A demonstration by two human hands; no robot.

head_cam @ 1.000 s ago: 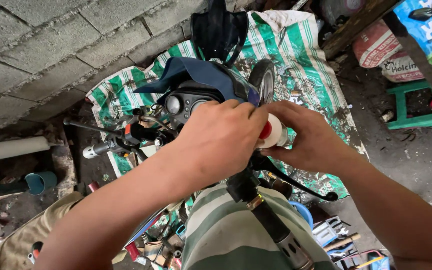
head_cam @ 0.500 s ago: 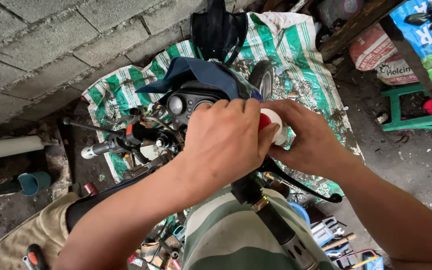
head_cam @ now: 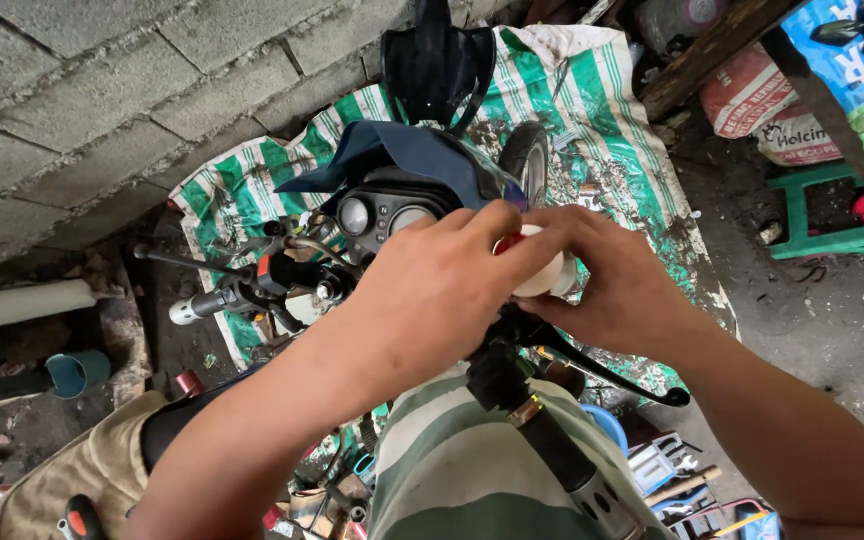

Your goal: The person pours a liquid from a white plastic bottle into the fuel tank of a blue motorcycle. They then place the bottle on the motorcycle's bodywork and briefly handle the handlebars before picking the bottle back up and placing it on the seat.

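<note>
below me stands the motorcycle (head_cam: 402,200), its front wheel (head_cam: 525,155) resting on a green-and-white striped tarp (head_cam: 592,110) beside a grey block wall (head_cam: 102,90). a dark blue cloth (head_cam: 402,155) drapes over the front above the round gauges (head_cam: 377,215). my left hand (head_cam: 432,290) is curled over the right side of the handlebar, fingers closed on a small white bottle with a red cap (head_cam: 537,270). my right hand (head_cam: 612,280) clasps the same bottle from the other side. the black brake lever (head_cam: 602,370) juts out just beneath my hands.
</note>
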